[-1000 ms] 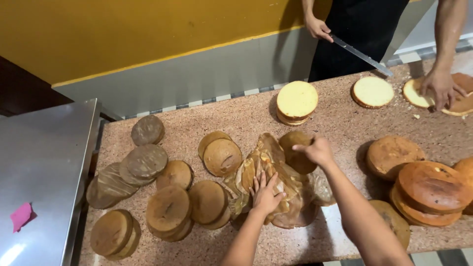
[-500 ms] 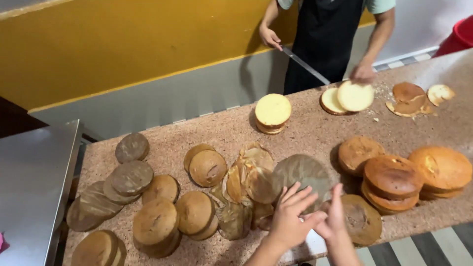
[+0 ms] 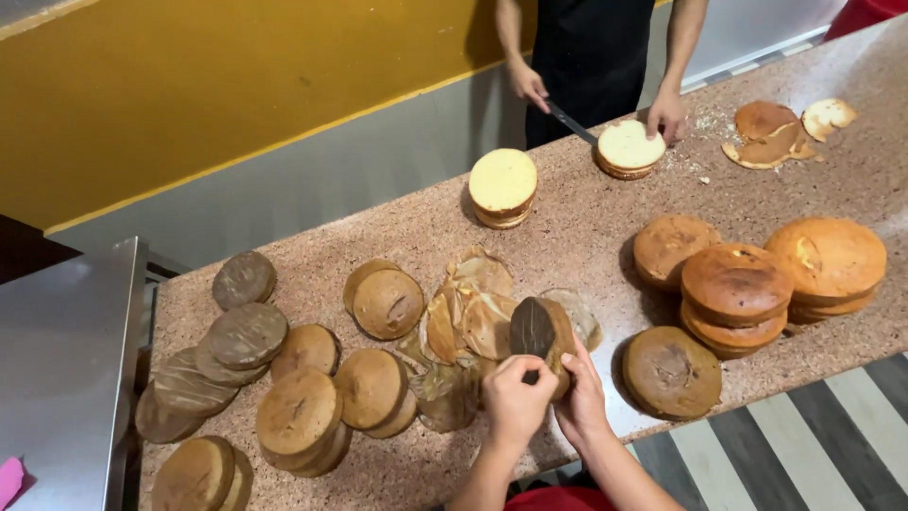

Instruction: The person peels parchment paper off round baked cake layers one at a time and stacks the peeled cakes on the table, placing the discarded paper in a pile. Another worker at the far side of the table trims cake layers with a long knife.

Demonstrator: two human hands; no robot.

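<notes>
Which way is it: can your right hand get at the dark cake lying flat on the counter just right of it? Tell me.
Probably yes. The right hand is gripping the upright cake together with the left hand, so it would have to let go first. Bare counter lies between it and the dark cake, with nothing blocking.

light: even, bright; shadows: soft, short; focus: sharp; edges: slight wide-angle bend

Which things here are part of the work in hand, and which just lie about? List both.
In hand:
left hand
right hand
round cake held on edge
peeled baking papers

Lying about:
stacked brown cakes
dark cakes
another person's trimmed pale cake
cut-off crusts
</notes>
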